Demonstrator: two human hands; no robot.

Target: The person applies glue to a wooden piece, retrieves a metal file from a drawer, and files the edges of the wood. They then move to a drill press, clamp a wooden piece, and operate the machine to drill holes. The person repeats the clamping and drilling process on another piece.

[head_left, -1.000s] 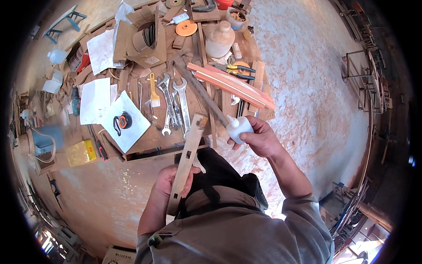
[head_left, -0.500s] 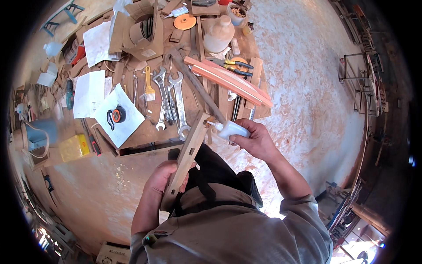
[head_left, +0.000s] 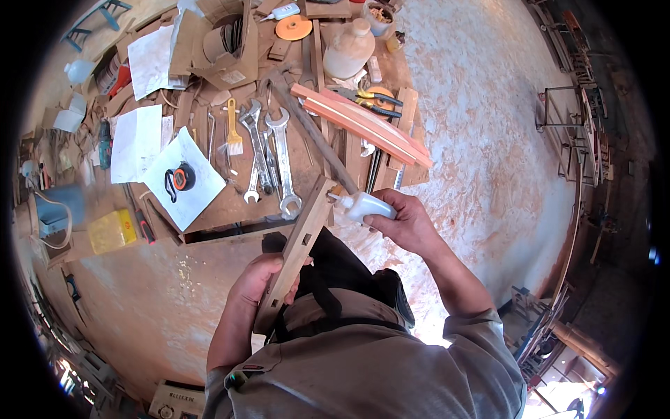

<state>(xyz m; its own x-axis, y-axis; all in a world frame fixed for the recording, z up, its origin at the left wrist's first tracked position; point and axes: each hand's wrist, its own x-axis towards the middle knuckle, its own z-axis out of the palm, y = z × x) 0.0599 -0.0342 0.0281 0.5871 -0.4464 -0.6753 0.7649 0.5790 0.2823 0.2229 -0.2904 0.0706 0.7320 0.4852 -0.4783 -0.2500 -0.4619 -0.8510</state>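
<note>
The left hand was closed around the lower part of a slotted wooden rail, held tilted over the workbench edge. The right hand gripped a white glue bottle, its nozzle touching the rail's upper end. The bench surface carried spanners, a paintbrush, a tape measure on paper and a cardboard box. The floor was pale, mottled board.

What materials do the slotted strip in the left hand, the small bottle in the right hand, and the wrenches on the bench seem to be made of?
Slotted strip: apparently bare wood, matte tan with darker cut-outs.
Small bottle: probably plastic, smooth white, slightly glossy, with a tapered nozzle touching the strip.
Wrenches: metal, likely steel, with a bright silvery shine.
The left hand grips the strip; the right hand holds the bottle.
</note>
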